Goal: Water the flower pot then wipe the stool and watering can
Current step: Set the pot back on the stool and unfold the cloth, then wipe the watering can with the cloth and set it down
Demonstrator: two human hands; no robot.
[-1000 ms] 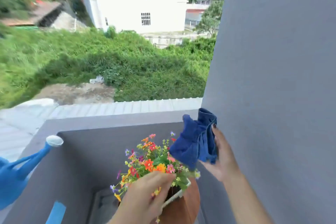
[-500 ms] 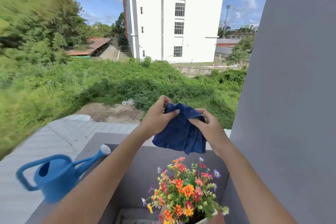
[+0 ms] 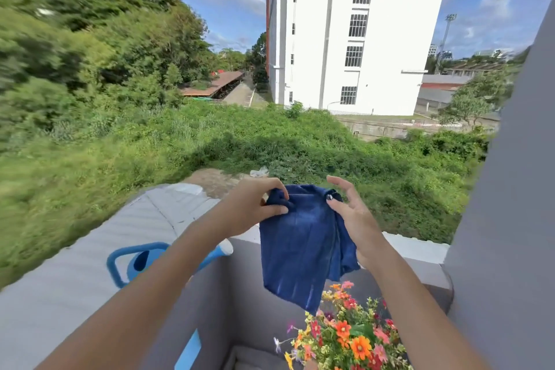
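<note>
Flowers [image 3: 345, 336] near, bottom centre, pot cut off by the frame edge. Cloth [image 3: 300, 249] hangs just above them. Left hand [image 3: 255, 207] pinches its top corner. Right hand [image 3: 351, 216] pins the other side with the thumb, fingers spread. Left forearm hides most of the can [image 3: 135, 261] on the ledge [image 3: 60, 294], left. Building [image 3: 345, 39] far.

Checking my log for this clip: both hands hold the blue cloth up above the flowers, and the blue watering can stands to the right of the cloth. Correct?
Not quite. The head view shows the watering can left of the blue cloth, partly behind the left forearm. The left hand and right hand do hold the cloth above the flowers.
</note>
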